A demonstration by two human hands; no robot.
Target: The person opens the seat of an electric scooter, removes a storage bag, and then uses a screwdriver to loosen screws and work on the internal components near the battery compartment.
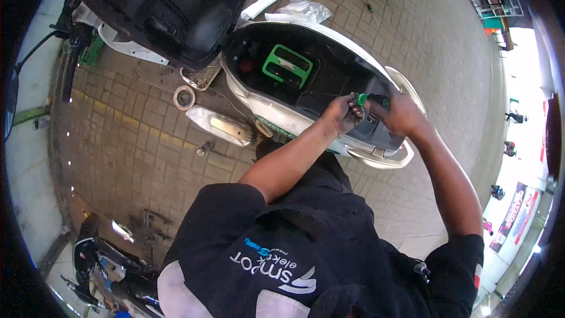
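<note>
Both hands meet over the rear of a white scooter's open under-seat compartment (329,73). A screwdriver (362,99) with a green and black handle lies between them, and its thin shaft appears to point left. My right hand (402,114) is closed round the black part of the handle. With curled fingers, my left hand (343,115) grips near the green end; its fingertips are partly hidden. Deeper in the compartment sits a green frame-shaped part (288,51). The raised black seat (176,12) leans open at the upper left.
A white body panel (218,125) and a tape roll (184,98) lie on the paving left of the scooter. Clear plastic wrapping (306,9) and another screwdriver (371,9) are on the ground beyond. The pale grab rail (385,159) curves near my right forearm. Another motorbike (112,277) stands lower left.
</note>
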